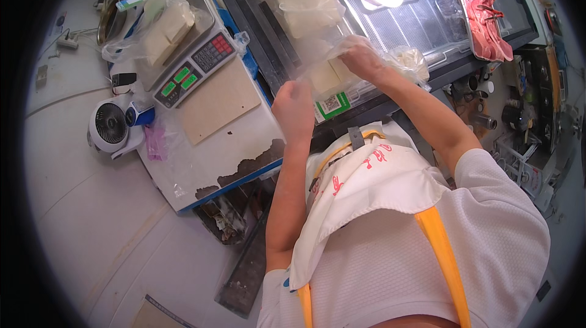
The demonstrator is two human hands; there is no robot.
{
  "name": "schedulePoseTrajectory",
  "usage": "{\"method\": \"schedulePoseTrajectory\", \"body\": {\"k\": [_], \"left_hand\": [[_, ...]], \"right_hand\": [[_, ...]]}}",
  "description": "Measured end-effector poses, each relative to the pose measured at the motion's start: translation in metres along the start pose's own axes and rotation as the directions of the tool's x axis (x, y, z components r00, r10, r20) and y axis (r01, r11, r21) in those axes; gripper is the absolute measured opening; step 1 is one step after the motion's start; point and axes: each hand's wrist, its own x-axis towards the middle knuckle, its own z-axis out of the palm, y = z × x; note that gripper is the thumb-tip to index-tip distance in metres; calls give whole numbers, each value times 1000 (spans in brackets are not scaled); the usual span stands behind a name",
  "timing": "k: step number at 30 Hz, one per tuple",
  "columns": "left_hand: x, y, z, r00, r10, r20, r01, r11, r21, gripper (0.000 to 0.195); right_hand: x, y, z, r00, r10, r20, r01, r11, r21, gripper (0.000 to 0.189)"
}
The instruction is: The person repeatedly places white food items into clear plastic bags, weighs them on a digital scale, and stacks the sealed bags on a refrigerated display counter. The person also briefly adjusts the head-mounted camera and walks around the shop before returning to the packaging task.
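Note:
My left hand (pixel 295 103) is closed on an edge of a clear plastic bag (pixel 322 55) at the near side of a glass-topped display case. On the bag's other side, my right hand (pixel 361 58) grips its film. Pale tofu-like blocks (pixel 325 78) lie between and just below the hands, partly under the film. Farther back are more pale blocks in clear bags (pixel 309 12). Another bagged pale item (pixel 412 60) sits right of my right wrist.
A digital scale (pixel 194 69) with bagged pale blocks (pixel 169 33) on its pan stands at the left, beside a board (pixel 222 108). A white fan (pixel 110 124) is farther left. A tray of raw meat (pixel 483 19) lies at the right of the case; a green printed card (pixel 333 106) is near its front edge.

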Motion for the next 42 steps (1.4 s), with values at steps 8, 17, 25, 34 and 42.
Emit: {"method": "schedulePoseTrajectory", "body": {"k": [8,17,25,34,42], "left_hand": [[1,0,1,1000,-2,10,2,999,37,27],[0,9,-1,998,-49,50,46,997,56,30],[1,14,-1,995,-80,56,78,996,30,31],[3,8,3,996,-67,51,67,998,15,34],[5,9,6,995,-88,42,89,996,-9,34]], "right_hand": [[1,0,0,997,-40,-64,39,999,-10,8],[-5,-2,-6,991,-66,-117,70,997,36,7],[-7,-7,-14,995,-25,-97,34,995,92,7],[-7,-3,-11,999,33,21,-35,990,139,16],[-3,2,1,998,70,-3,-68,969,238,13]]}}
